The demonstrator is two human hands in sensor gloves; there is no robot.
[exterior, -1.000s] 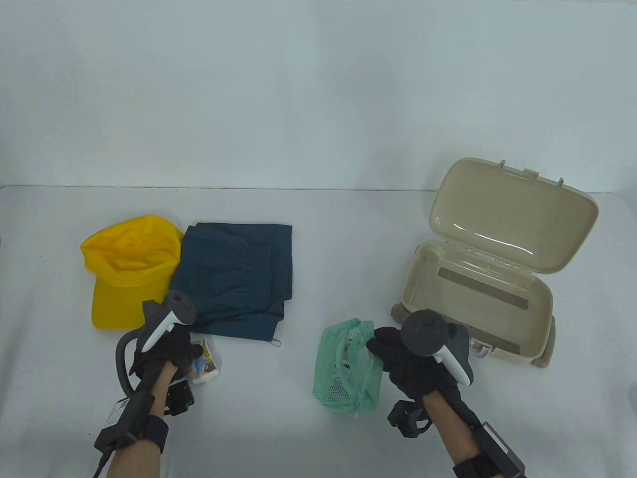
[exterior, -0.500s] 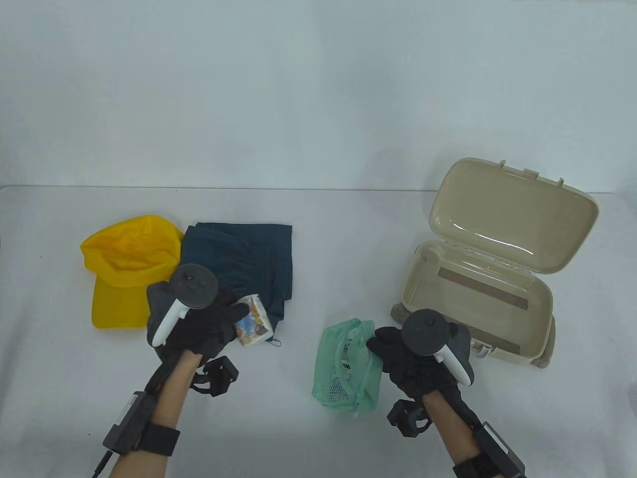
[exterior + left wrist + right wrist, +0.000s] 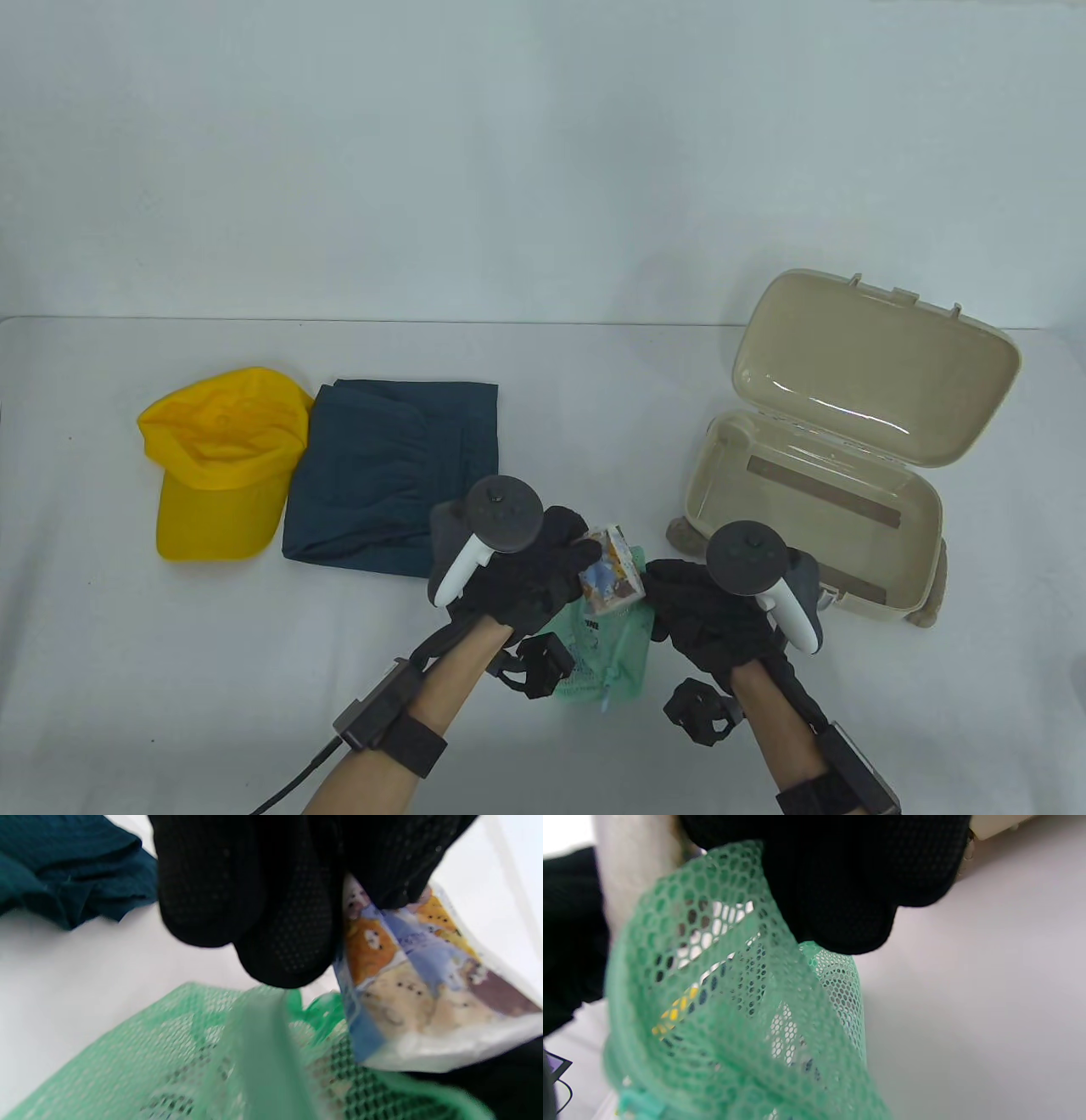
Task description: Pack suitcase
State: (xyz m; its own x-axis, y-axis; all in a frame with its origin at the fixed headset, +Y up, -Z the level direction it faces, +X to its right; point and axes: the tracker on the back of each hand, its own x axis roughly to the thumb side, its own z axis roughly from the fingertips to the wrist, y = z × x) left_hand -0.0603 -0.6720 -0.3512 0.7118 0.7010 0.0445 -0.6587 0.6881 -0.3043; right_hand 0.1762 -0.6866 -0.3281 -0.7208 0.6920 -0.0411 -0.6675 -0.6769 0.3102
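Note:
My left hand (image 3: 543, 569) grips a small printed tissue packet (image 3: 609, 577) and holds it just above the mouth of the green mesh bag (image 3: 607, 658). In the left wrist view the packet (image 3: 424, 993) hangs from my gloved fingers (image 3: 271, 899) over the bag's rim (image 3: 254, 1035). My right hand (image 3: 704, 607) holds the mesh bag's upper edge; the right wrist view shows its fingers (image 3: 848, 887) curled on the green mesh (image 3: 721, 1018). The open beige suitcase (image 3: 925, 518) sits empty at the right, its lid standing up.
A yellow cap (image 3: 222, 463) and a folded dark teal garment (image 3: 392, 480) lie at the left of the white table (image 3: 127, 637). The suitcase stands close behind my right hand.
My left hand lifted the tissue packet from the table's front left and carried it right, to above the mesh bag. My right hand kept its hold on the bag, shifting slightly.

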